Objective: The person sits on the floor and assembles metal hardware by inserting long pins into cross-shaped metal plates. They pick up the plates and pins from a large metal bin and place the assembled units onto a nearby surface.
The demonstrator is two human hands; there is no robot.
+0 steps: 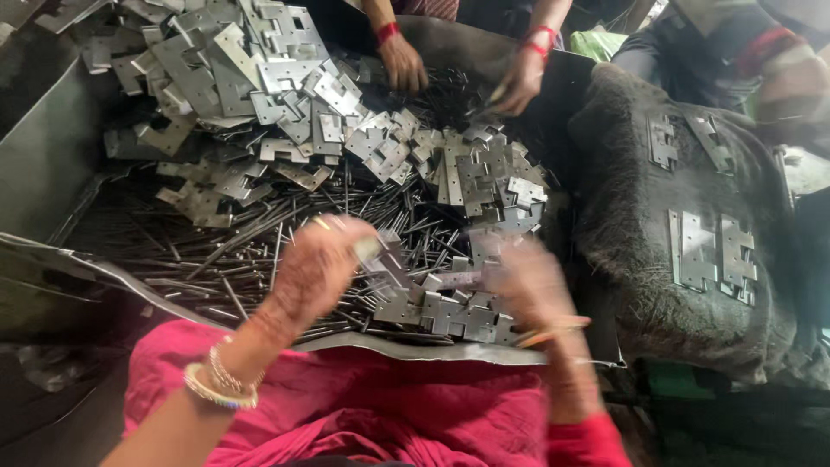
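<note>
- At far left, heaped against the grey sheet-metal wall of the trough [52, 156]: flat silver stamped steel hinge plates [259, 69], spilling rightward over a bed of thin dark steel pins [259, 233].
- Lower left of centre: left hand [316, 264], bangled at the wrist, curled over the pins, fingers closed on a small pale metal piece [370, 249], probably a hinge leaf; too blurred to name for certain.
- Centre, just beneath and between both hands: small cluster of loose hinge leaves [441, 316], touching the pins.
- Right of centre: right hand [532, 285], motion-blurred, low over that cluster; open or closed, cannot tell.
- Judged step: picking and mating parts, likely pinning leaves together; next move calls for a steady grip and lining up the knuckles.
- Top centre: another person's hands [406, 65] working the same pile.
- Far right: dark cloth-covered mound [622, 216] carrying assembled silver hinges [713, 255], well apart from both hands.
</note>
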